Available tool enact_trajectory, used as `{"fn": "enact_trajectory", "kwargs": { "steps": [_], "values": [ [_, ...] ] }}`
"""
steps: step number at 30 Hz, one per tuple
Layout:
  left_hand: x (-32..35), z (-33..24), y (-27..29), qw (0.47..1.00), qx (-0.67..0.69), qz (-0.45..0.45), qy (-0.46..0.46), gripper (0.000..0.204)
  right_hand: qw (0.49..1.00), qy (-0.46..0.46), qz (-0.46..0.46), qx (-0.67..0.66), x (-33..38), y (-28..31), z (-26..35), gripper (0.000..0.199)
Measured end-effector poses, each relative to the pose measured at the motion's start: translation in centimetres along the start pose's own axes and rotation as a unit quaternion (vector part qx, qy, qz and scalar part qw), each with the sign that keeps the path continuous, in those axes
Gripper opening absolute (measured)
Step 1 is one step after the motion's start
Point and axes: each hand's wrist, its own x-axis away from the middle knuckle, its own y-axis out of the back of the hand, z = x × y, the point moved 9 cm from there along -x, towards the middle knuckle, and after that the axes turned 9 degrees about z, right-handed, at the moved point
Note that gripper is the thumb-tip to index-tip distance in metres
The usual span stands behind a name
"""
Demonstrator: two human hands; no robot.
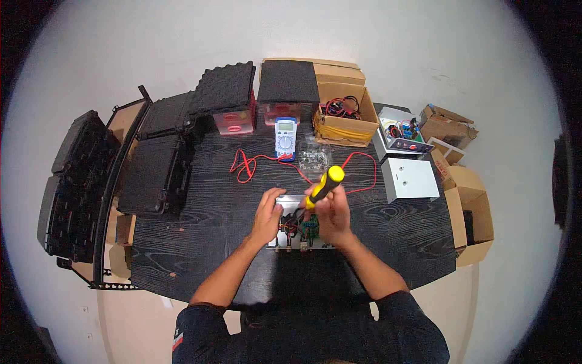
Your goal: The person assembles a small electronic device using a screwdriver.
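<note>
Gripping a yellow-handled screwdriver (324,185), right hand (332,215); left hand (267,215) steadies open metal chassis (291,239) on black table (200,236)

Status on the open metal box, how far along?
Done: metal box is open, wiring exposed; multimeter and red leads laid out. In hand: right hand holds a yellow-handled screwdriver over the circuit board; left hand steadies the box. Left: grey lid lies aside.

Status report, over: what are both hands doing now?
Right hand grips yellow-handled screwdriver, tip down into open metal chassis. Left hand rests on chassis edge. Red test lead lies just behind.
</note>
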Motion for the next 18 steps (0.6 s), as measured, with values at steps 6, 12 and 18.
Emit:
{"fn": "enact_trajectory", "kwargs": {
  "steps": [6,12,18],
  "values": [
    [-0.2,-0.2,-0.1,1.0,-0.013,0.003,-0.01,0.043,0.981,0.028,0.083,0.174,3.0,-1.1,-2.7,0.035],
    [-0.1,-0.2,0.0,1.0,-0.01,-0.001,-0.007,0.044,0.98,-0.022,0.095,0.174,3.9,-0.9,-5.0,0.038],
    [-0.1,-0.5,0.0,1.0,-0.006,-0.002,-0.002,0.046,0.982,-0.046,0.102,0.155,3.7,-1.0,-4.7,0.038]
  ]
}}
